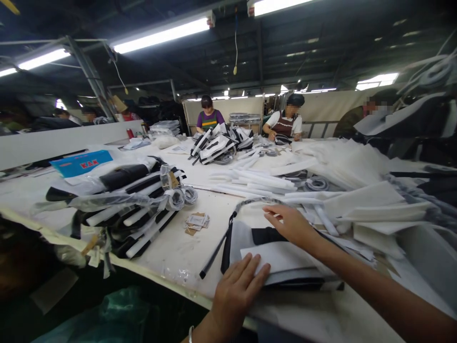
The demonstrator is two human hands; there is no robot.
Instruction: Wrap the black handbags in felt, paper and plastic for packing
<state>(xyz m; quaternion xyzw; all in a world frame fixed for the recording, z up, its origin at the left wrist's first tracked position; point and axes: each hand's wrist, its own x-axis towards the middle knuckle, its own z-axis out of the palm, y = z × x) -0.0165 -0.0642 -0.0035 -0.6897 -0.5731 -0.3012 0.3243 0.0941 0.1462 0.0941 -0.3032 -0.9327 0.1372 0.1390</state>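
My left hand [235, 290] lies flat, fingers spread, on a white foam sheet [274, 257]. The sheet rests on a folded black-and-grey bag-like piece [235, 236] on the table in front of me. My right hand [294, 224] is above the far side of this piece, thumb and fingers stretched out and apart, with nothing visible in them. Just beyond its fingertips curves a plastic-wrapped strap or handle [250, 201]; whether they touch it I cannot tell. The strap's dark end [203, 273] points toward the table's front edge.
A stack of wrapped black-and-white pieces [135, 200] lies at left, beside small labels [197, 222]. White foam strips [253, 180] and sheets [378, 202] cover the middle and right. Two co-workers, one in a purple top [210, 118], one in a brown apron [285, 125], work across the table.
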